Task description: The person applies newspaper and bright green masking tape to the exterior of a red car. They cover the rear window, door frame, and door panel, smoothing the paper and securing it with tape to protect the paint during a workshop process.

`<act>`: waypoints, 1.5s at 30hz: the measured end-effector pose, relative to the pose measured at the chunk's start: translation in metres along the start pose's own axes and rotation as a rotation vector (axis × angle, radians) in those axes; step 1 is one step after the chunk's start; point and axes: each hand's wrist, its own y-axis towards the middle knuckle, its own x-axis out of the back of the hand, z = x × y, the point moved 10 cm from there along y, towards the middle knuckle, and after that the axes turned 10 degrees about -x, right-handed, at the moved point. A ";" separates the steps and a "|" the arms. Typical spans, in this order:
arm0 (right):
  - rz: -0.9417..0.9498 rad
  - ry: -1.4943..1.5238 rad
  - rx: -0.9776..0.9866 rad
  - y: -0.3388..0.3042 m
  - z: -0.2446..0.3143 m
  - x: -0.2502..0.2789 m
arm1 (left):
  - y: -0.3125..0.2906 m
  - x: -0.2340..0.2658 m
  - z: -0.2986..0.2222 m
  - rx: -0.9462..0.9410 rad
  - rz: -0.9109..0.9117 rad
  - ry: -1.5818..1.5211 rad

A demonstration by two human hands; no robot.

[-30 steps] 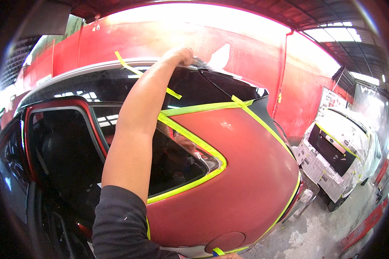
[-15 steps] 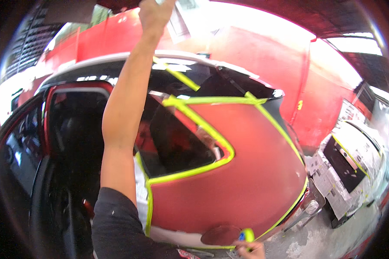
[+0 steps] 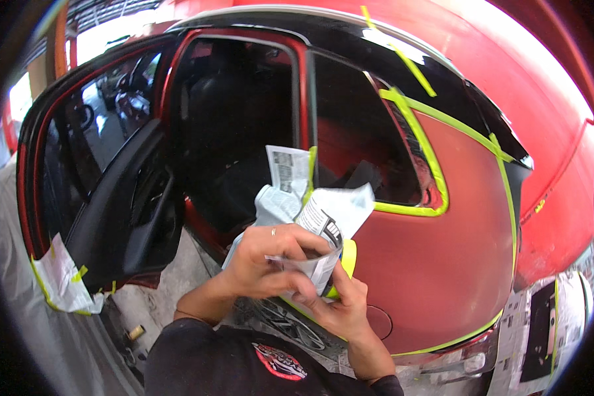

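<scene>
A sheet of newspaper [image 3: 327, 208] is bunched and folded in front of my chest, with my left hand [image 3: 264, 261] closed on its near edge. My right hand [image 3: 346, 307] meets it from the right, fingers around a roll of yellow-green masking tape [image 3: 351, 257] partly hidden behind the paper. Both thumbs come close together at the paper's lower corner. Just beyond is a car's dull red rear panel [image 3: 449, 264], bordered by strips of masking tape [image 3: 412, 211] around the dark side window [image 3: 356, 142]. Another newspaper piece [image 3: 275, 201] with tape on it shows behind the sheet.
The car door [image 3: 125, 175] stands open at the left, newspaper [image 3: 67, 277] taped to its lower corner. Grey sheeting [image 3: 30, 257] hangs beside it. A loose tape strip [image 3: 412, 69] crosses the roof edge. A newspaper-covered part [image 3: 515, 330] is at the right, near a red wall [image 3: 541, 112].
My left hand has come down from high above the roof and now holds newspaper. My right hand has risen from the lower panel with the tape roll. The view has swung left.
</scene>
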 end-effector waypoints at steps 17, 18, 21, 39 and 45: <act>0.046 -0.799 -0.488 0.226 0.026 0.180 | -0.138 0.255 0.232 0.721 0.016 0.248; 0.084 -0.848 -0.455 0.260 0.018 0.156 | -0.104 0.271 0.212 0.611 -0.112 0.371; 0.130 -1.080 -0.346 0.312 0.038 0.102 | 0.031 0.201 0.160 0.005 0.030 0.354; -0.581 -1.119 0.166 0.387 0.053 0.052 | 0.130 0.080 0.260 -0.269 0.422 1.011; -0.930 -0.730 0.228 0.309 0.095 0.089 | 0.129 0.084 0.261 -0.262 0.413 1.024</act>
